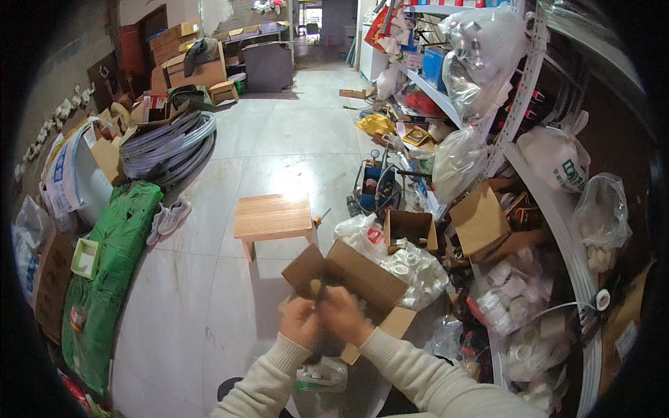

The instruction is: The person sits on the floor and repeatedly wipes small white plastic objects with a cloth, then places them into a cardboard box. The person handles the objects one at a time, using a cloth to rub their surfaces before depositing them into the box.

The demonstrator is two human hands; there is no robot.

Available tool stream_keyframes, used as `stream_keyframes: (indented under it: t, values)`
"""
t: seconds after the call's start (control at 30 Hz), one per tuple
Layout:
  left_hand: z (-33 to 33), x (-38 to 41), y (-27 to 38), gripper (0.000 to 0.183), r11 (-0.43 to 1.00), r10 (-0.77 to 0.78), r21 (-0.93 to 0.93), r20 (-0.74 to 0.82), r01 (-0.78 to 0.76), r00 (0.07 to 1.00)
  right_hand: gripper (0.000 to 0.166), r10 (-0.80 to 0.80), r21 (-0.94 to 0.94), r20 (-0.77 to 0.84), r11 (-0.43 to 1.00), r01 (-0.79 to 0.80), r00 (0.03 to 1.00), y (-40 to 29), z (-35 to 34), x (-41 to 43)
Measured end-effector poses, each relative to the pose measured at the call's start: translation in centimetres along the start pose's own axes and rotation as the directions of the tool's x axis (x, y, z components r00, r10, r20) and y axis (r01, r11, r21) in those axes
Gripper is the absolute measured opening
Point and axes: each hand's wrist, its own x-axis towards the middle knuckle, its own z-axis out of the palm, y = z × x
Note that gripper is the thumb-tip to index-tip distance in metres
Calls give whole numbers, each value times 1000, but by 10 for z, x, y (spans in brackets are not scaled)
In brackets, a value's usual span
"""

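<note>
My left hand (299,320) and my right hand (342,315) are close together over an open cardboard box (366,277). Between the fingertips a small brass-coloured piece (315,287) sticks up. It is blurred and its exact kind cannot be told. The fingers of my right hand curl around its lower end. My left hand's fingers are bent in beside it; what they hold is hidden. The box flaps stand spread apart, and my hands hide most of its inside. Below my wrists lies a clear plastic bag (321,375) with white and green contents.
A wooden stool (273,217) stands ahead, with a screwdriver (322,215) beside it. Bags of white fittings (415,274) and a metal shelving rack (515,99) line the right. A green wrapped bundle (110,282), shoes (174,215) and coiled hose (170,143) lie left.
</note>
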Motion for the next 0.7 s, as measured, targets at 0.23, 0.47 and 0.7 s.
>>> stream_keyframes:
  t: [0.23, 0.47, 0.7]
  values:
    - [-13, 4, 35, 11, 922, -259, -244, 193, 302, 946, 27, 268, 243, -9, 935, -258, 963, -8, -3, 13]
    - [-20, 10, 25, 14, 759, -296, -497, 313, 421, 903, 29, 465, 620, 107, 660, -425, 879, -42, -12, 20]
    - [-20, 18, 23, 13, 846, -291, -413, 174, 338, 941, 45, 28, 286, -31, 958, -18, 999, -17, 4, 3]
